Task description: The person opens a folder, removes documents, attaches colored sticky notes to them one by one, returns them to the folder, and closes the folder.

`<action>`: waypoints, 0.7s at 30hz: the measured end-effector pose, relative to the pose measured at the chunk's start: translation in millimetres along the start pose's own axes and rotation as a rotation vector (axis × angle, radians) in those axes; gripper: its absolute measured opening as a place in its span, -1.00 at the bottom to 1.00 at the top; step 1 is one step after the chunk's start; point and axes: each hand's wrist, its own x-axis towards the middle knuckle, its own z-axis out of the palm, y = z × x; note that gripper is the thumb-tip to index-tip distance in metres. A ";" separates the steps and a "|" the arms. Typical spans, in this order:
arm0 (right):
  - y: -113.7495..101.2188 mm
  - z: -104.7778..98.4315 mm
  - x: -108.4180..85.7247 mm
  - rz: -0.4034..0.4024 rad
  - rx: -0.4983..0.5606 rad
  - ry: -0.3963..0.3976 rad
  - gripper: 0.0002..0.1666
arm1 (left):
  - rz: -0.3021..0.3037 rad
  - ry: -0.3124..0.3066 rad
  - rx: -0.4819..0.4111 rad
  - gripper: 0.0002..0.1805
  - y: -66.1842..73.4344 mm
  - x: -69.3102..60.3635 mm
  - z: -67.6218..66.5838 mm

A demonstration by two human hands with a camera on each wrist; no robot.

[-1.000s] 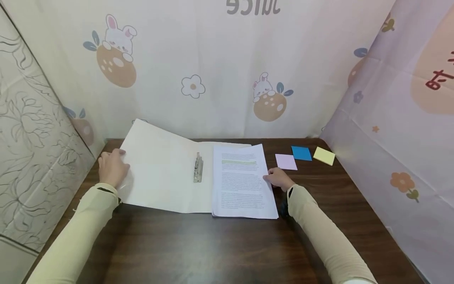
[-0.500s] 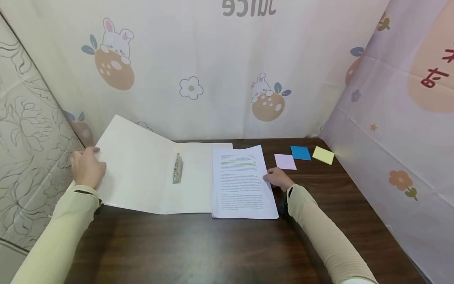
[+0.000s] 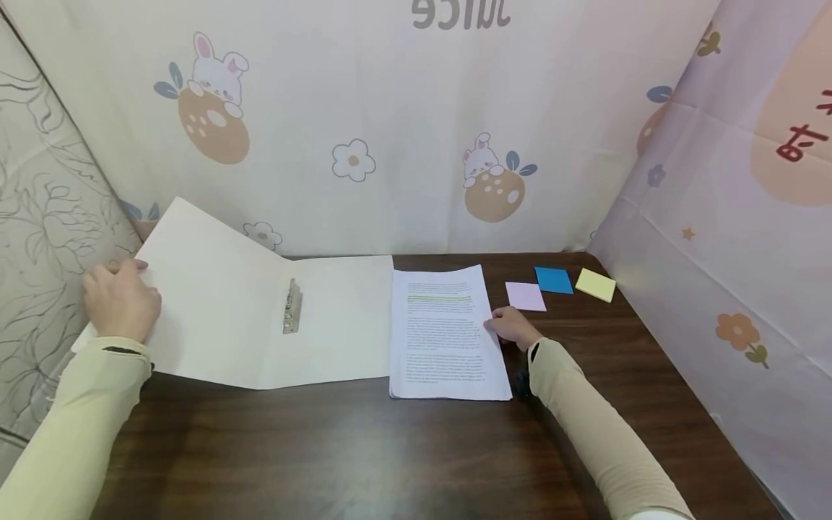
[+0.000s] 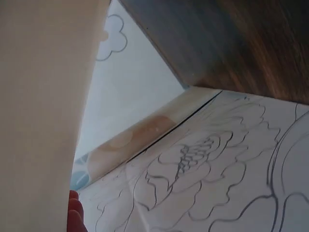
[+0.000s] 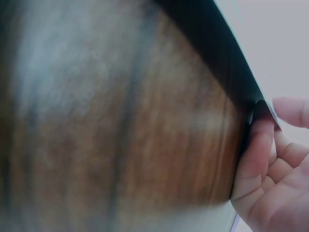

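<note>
A white folder [image 3: 331,318] lies open, its left cover tilted up off the table, with a metal clip [image 3: 292,307] near its middle. The left hand [image 3: 122,302] grips the outer edge of that cover; in the left wrist view its fingertips [image 4: 75,212] show behind the cover [image 4: 38,106]. Right of the folder lies a stack of printed sheets [image 3: 445,332] with a green highlighted line. The right hand [image 3: 513,326] pinches the stack's right edge, and in the right wrist view the hand [image 5: 277,169] has its thumb above and fingers beneath the paper.
Pink [image 3: 525,296], blue [image 3: 554,279] and yellow [image 3: 595,285] sticky notes lie at the back right of the dark wooden table [image 3: 364,448]. Printed curtains [image 3: 390,130] stand behind and on the right, and a flower-patterned panel [image 3: 52,217] on the left.
The left hand has moved left with the folder, which has slid out from beneath the sheets. The right hand and the stack have stayed in place.
</note>
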 end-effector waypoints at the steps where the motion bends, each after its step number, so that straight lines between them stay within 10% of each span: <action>1: 0.3 0.1 -0.2 -0.001 0.002 0.000 -0.78 | 0.010 0.014 -0.006 -0.54 -0.8 0.0 -1.3; 9: -1.3 -2.1 1.3 -0.018 -0.005 -0.031 -0.78 | 0.080 0.150 -0.010 -0.63 -4.6 1.4 -6.3; 21: 4.7 -13.7 9.2 0.022 0.072 0.026 -0.58 | 0.059 0.185 0.004 -0.64 -8.1 2.1 -7.6</action>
